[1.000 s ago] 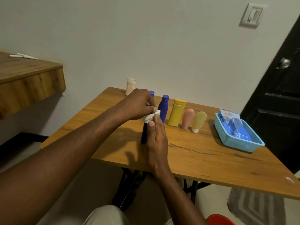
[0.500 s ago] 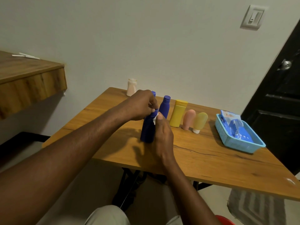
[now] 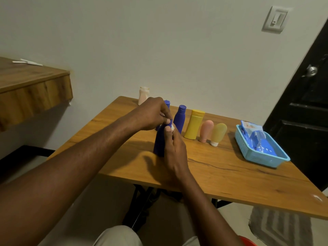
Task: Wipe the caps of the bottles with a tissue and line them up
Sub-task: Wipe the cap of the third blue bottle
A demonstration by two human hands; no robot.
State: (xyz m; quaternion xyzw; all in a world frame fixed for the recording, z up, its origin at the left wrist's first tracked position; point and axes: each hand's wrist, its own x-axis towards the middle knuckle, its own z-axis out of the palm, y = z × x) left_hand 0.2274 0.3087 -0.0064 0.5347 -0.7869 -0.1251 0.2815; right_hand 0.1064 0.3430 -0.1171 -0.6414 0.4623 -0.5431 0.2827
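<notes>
Pale wall point(image 3: 177, 50) backs a wooden desk point(image 3: 230, 174), and everything on it is placed here from the dark blue bottle point(image 3: 159, 141). That bottle stands upright near the desk's front edge, between the two hands. The left hand point(image 3: 153, 114) is curled over the bottle's cap, its fingertips pinching it from above. The right hand point(image 3: 174, 153) is wrapped around the bottle's body on the near right side, with the thumb pressed to the neck. A small wad of white tissue point(image 3: 172, 128) shows at the neck, wedged between the two hands; which hand holds it cannot be told.

Just behind the dark blue bottle a second blue bottle point(image 3: 179, 119) stands upright, and a third blue cap point(image 3: 167, 102) peeks over the left hand. Further right of the dark blue bottle a yellow bottle point(image 3: 193, 125), a pink tube point(image 3: 205, 130) and a tan tube point(image 3: 218, 133) stand in a row, the tan one on its white cap. Far to its right sits a light blue basket point(image 3: 241, 142) holding a blue packet point(image 3: 252, 132). Behind it, by the wall, stands a small white bottle point(image 3: 143, 95).
</notes>
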